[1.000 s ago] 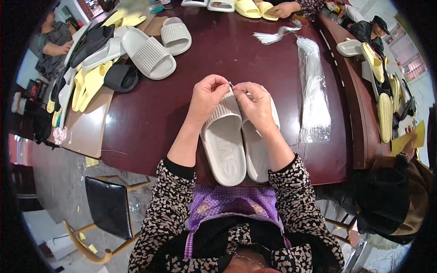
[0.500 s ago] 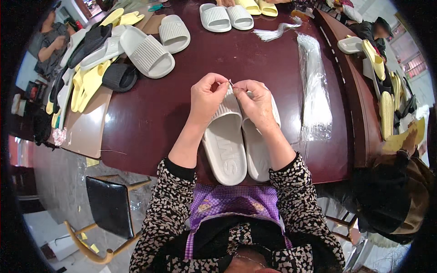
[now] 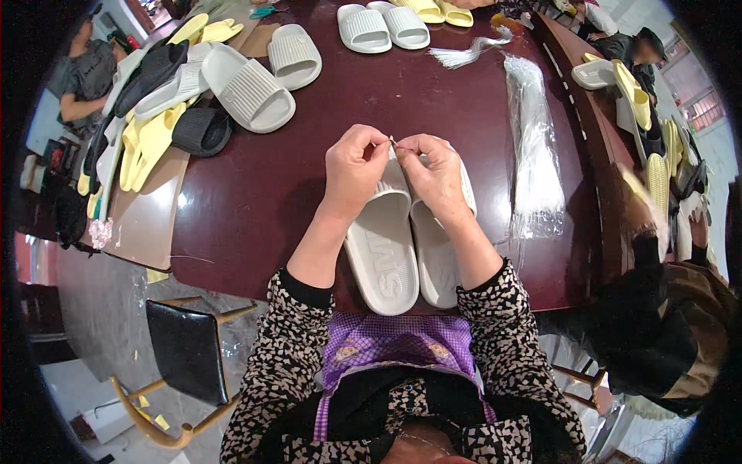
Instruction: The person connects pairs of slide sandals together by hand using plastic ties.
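Both your hands sit near the centre of the frame, thumbs and forefingers brought together in a pinch. Your left hand [image 3: 355, 166] and your right hand [image 3: 434, 172] nearly meet at the fingertips, with a thin dark piece [image 3: 393, 143] caught between them; it is too small to tell what it is.

Just below your fingers lie two pale grey slides side by side at the centre of the frame, toes pointing up the picture: the left slide [image 3: 385, 251] shows most of its footbed, and the right slide [image 3: 435, 263] is partly covered by your right hand and forearm. Both rest on the dark red table [image 3: 263, 205], close to its near edge, above your purple checked apron [image 3: 398, 340].

Right of your hands, a long bundle of clear strands [image 3: 535, 155] lies down the table, with a smaller white bundle [image 3: 468, 54] at the upper right of centre. At the top centre stands a pair of grey slides [image 3: 386, 29], with yellow slippers [image 3: 433, 11] beside it. The upper left holds a heap of grey, black and yellow slippers [image 3: 158, 131]. At the right edge, a co-worker's hand [image 3: 698, 230] is near more slippers [image 3: 658, 193]. A black-backed chair [image 3: 185, 348] stands at the lower left.
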Demonstrator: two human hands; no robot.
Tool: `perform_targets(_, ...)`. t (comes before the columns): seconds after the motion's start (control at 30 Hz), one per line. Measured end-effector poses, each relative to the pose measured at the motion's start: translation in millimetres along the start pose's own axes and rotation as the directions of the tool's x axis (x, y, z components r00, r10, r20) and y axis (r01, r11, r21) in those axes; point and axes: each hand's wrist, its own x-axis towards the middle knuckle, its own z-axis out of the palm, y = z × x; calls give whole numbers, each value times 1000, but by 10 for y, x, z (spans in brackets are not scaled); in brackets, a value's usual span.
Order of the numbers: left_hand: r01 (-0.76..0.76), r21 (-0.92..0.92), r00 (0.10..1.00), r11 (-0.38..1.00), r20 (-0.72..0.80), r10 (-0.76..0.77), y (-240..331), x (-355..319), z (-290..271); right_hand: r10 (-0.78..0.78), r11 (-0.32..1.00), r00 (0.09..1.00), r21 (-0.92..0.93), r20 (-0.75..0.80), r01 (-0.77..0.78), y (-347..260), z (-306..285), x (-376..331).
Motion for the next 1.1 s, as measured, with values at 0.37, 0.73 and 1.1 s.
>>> perform_targets(0.37,-146,157,988,977,-17,151,14,-19,27,3,1000,1000,19,-23,-2,34,35,7)
perform_targets(0.73,-219,343,974,914,28,223,8,-48,48,-45,998,996,-43,-83,41,63,58,5)
perform_targets(1.1,-314,352,949,882,92,301,39,-33,69,-85,995,989,-63,-125,78,50,46,11)
